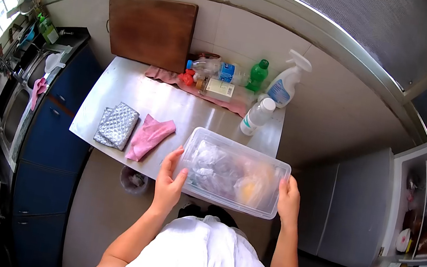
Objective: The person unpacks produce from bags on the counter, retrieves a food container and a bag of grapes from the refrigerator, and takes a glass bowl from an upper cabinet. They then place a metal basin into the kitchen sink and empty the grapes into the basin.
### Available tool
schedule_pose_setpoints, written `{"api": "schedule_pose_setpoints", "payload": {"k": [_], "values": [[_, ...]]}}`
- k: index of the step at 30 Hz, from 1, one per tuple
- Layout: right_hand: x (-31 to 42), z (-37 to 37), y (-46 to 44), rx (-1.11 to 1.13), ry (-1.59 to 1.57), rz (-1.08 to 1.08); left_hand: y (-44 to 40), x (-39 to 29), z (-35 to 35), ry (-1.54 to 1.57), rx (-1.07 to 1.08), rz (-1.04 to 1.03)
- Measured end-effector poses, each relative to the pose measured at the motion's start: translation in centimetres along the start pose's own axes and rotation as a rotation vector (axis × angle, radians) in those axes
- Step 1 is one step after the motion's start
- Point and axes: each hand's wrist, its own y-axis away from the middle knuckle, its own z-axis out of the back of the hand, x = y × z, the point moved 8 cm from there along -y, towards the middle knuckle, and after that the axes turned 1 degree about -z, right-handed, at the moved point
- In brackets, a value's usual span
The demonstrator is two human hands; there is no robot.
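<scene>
A clear lidded plastic storage box (235, 173) is held level in front of me, over the near right edge of the metal table (173, 107). Bagged items show blurrily inside it, one of them yellowish. My left hand (168, 179) grips its left end, with the thumb and fingers at the side. On the opposite end, my right hand (288, 198) clasps the short side. Left of the box lie a pink cloth (150, 137) and a folded silver quilted pad (117, 125). Just behind it stands a white bottle (257, 117) with a white cap.
Against the wall are a wooden cutting board (148, 31), a white spray bottle (285, 83), a green bottle (258, 75) and bottles lying down. At right, a refrigerator (419, 211) stands open. A sink counter (18, 114) is left; a bin (133, 180) sits below the table.
</scene>
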Motion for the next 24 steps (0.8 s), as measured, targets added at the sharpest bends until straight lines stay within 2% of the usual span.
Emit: {"api": "schedule_pose_setpoints", "payload": {"k": [3, 5, 7, 9, 10, 12, 14, 15, 16, 17, 20, 24], "values": [[2.9, 1.3, 1.2, -0.095, 0.019, 0.064, 0.0, -0.2, 0.1, -0.021, -0.028, -0.006], [6.8, 2.5, 1.2, -0.146, -0.082, 0.23, -0.4, -1.6, 0.1, 0.031, -0.053, -0.091], [10.6, 2.4, 0.1, -0.04, -0.319, 0.272, -1.5, -3.9, 1.0, 0.033, -0.136, -0.176], [14.4, 1.0, -1.8, 0.129, -0.446, 0.328, -2.4, -6.1, 2.9, 0.167, -0.255, -0.025], [15.7, 0.6, -2.8, 0.136, -0.445, 0.327, -3.1, -6.5, 4.2, 0.206, -0.267, -0.052], [18.2, -1.2, -3.7, 0.335, -0.57, 0.405, -3.9, -6.7, 7.2, 0.242, -0.292, -0.078], [18.3, -1.2, -4.1, 0.324, -0.533, 0.416, -3.8, -6.5, 11.7, 0.273, -0.527, -0.156], [18.2, -1.1, -4.3, 0.31, -0.492, 0.429, -3.9, -5.7, 13.1, 0.272, -0.531, -0.156], [17.3, -1.1, -4.4, 0.316, -0.49, 0.429, -3.2, -4.4, 15.3, 0.235, -0.654, -0.179], [15.2, -2.0, -4.4, 0.382, -0.399, 0.368, -2.4, -3.0, 17.2, 0.197, -0.777, -0.201], [11.4, -3.2, -3.2, 0.449, -0.202, 0.298, -1.3, 2.4, 20.6, 0.088, -0.92, -0.173], [9.5, -2.8, -2.6, 0.43, -0.031, 0.287, -0.9, 6.6, 20.4, -0.01, -0.987, -0.067]]}}
